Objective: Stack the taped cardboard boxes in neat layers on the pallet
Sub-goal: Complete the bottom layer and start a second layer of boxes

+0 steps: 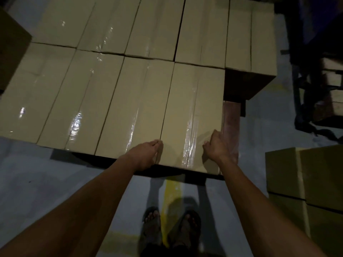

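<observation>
A layer of long taped cardboard boxes covers the pallet point(231, 125), whose reddish wood shows at the right edge. The nearest right box point(189, 112) lies at the front right corner of the layer. My left hand point(146, 154) grips its near left corner, fingers curled into the seam beside the neighbouring box point(133, 108). My right hand point(217, 145) grips its near right corner, thumb on top. A box at the far right point(248, 34) lies in the back row.
More brown boxes point(306, 182) are stacked on the floor at my right. A dark metal frame point(315, 80) stands at the upper right. Another box corner point(11, 49) juts in at the left. My sandalled feet point(170, 227) stand on a yellow floor line.
</observation>
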